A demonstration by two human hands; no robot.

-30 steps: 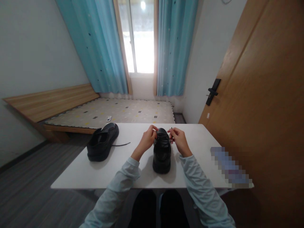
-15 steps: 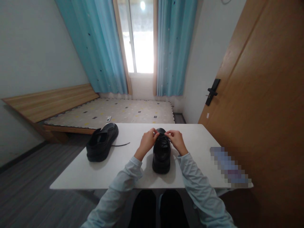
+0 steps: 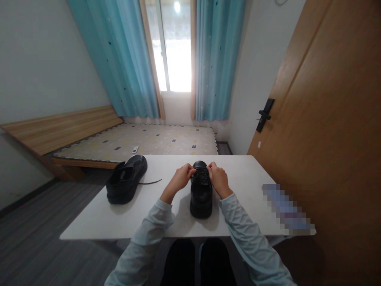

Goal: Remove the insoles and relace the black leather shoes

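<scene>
A black lace-up shoe (image 3: pixel 201 204) stands on the white table in front of me, its toe pointing away. My left hand (image 3: pixel 183 177) is at the left side of the lacing, thumb and forefinger pinched on the black shoelace (image 3: pixel 202 174). On the opposite side, my right hand (image 3: pixel 218 179) has its fingers pressed together on the lace near the eyelets. The lace is dark against the shoe, so its ends are hard to make out. A second black shoe (image 3: pixel 126 180) rests apart at the left, with a loose lace (image 3: pixel 150 182) trailing to its right.
The white table (image 3: pixel 244 214) carries a blurred bluish item (image 3: pixel 287 208) by its right edge. Behind it is a bed (image 3: pixel 160 139) with a small white remote (image 3: pixel 135 149) on it. A wooden door (image 3: pixel 321 119) stands close at the right.
My left hand has shifted slightly left and down from the lacing. My right hand has turned and drawn in closer against the shoe's right side. The shoes stay in place.
</scene>
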